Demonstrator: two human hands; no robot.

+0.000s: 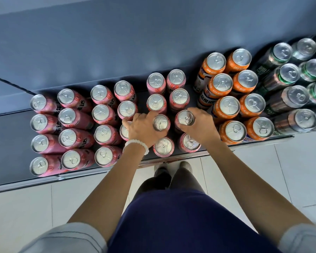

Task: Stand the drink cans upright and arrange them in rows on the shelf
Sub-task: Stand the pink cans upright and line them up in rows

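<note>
Left hand (140, 127) grips pink can (160, 122), right hand (202, 125) grips neighbouring pink can (185, 118), frame centre; you seat both upright, flush with rows.

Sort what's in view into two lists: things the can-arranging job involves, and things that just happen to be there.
Part of the job:
- pink cans
- orange cans
- dark green cans
- shelf
- left hand, gripping a pink can
- right hand, gripping another

Just there:
- white bead bracelet
- tiled floor

Pale floor tiles (290, 170) (grey grout lines) meet a blue-grey wall (135, 42).
</note>
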